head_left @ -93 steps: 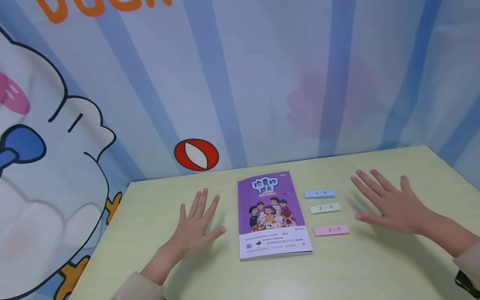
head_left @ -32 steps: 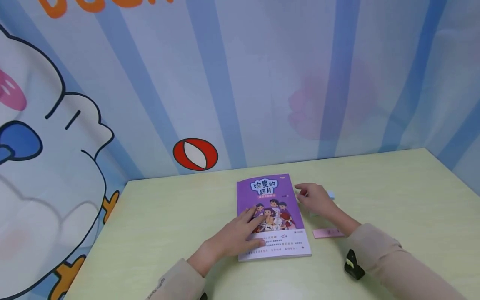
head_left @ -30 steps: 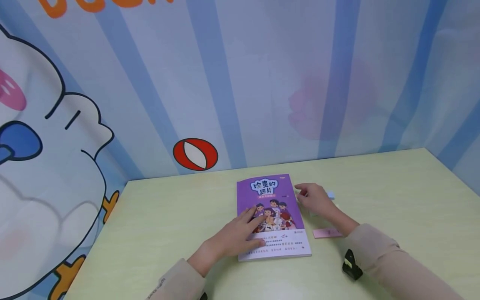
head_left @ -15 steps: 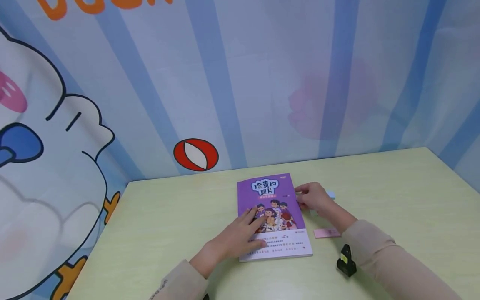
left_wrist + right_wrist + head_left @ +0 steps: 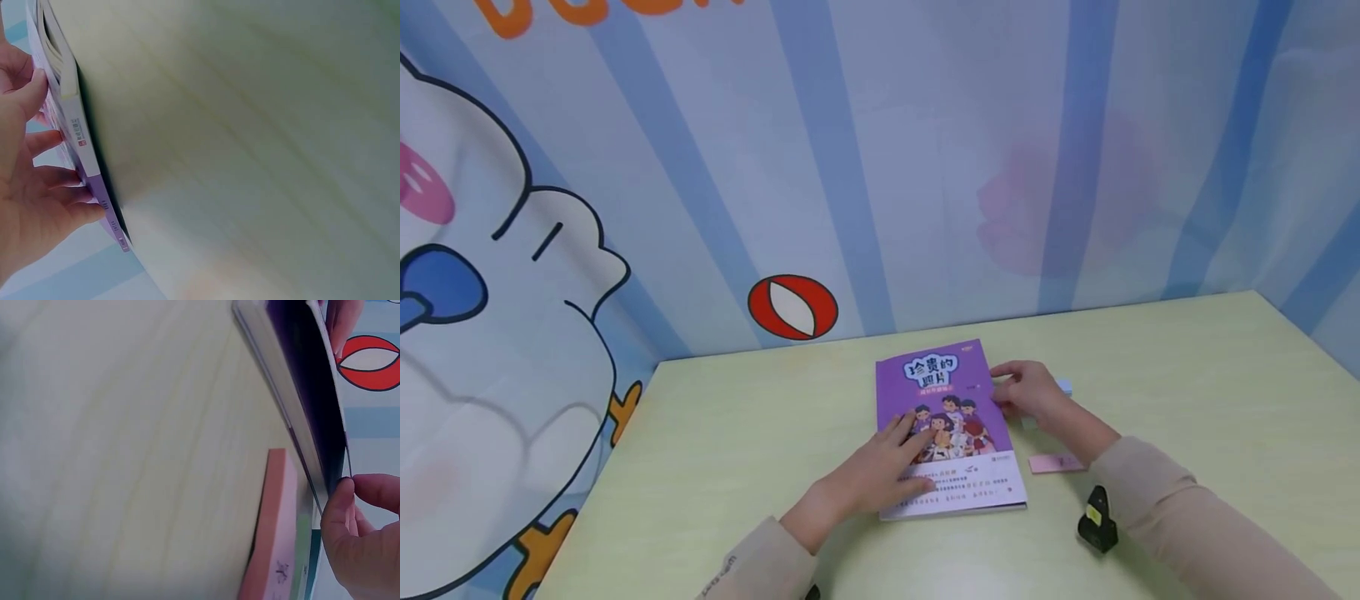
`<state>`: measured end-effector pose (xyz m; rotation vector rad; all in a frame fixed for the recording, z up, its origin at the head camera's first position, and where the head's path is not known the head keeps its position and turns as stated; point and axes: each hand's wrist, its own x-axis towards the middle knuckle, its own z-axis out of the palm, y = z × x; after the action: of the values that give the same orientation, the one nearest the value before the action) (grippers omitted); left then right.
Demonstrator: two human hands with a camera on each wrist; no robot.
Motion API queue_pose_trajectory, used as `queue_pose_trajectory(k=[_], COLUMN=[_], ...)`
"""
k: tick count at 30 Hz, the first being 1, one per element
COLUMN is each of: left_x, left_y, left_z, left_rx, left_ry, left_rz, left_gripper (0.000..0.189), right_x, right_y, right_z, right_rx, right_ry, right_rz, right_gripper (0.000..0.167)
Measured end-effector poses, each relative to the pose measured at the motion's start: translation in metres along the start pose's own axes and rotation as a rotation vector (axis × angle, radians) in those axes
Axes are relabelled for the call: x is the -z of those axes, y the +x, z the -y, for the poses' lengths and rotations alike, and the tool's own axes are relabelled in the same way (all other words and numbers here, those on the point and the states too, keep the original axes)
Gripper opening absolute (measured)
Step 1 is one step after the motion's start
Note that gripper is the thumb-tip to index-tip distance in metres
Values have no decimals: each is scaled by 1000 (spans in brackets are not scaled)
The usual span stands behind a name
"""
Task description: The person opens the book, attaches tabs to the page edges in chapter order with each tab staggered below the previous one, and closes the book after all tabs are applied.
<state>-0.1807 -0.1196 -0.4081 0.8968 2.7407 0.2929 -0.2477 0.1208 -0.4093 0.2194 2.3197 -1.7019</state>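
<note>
A purple paperback book [image 5: 955, 379] with cartoon children and a white lower band lies on the table. My left hand [image 5: 868, 475] rests on its cover with fingers spread; in the left wrist view the fingers [image 5: 59, 178] reach along the spine side. At the right edge, my right hand [image 5: 1032, 393] pinches the front cover between thumb and forefinger. The right wrist view shows that cover [image 5: 340, 419] raised off the pages, with a dark gap beneath it.
Pink [image 5: 1056, 463], green [image 5: 1030, 422] and blue [image 5: 1065, 386] paper strips lie right of the book, partly hidden by the right hand and forearm. A printed backdrop [image 5: 940, 208] stands behind the pale table [image 5: 760, 433].
Both hands came from hovering spread at the sides to the book, the left onto its cover, the right to its right edge. The front cover's right edge has since lifted slightly.
</note>
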Motion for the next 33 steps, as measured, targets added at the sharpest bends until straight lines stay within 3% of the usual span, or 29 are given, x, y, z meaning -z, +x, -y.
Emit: queue_pose_trajectory(k=[8,16,22,33], left_x=[1,0,3,17], left_y=[2,3,4,3], left_z=[2,2,-3,-12], left_rx=[2,-3,-11,1], left_ry=[-7,-62,-164,-391], left_rz=[-15,-49,-81,-166], left_gripper=[66,65,63,57], right_x=[5,7,7,-2], right_y=[-4,-11,-16,-25], right_z=[10,22,31,48], right_rx=[-26,0,-5,58], right_ry=[75,100,138,174], right_rz=[46,79,111,136], right_gripper=[42,44,44,44])
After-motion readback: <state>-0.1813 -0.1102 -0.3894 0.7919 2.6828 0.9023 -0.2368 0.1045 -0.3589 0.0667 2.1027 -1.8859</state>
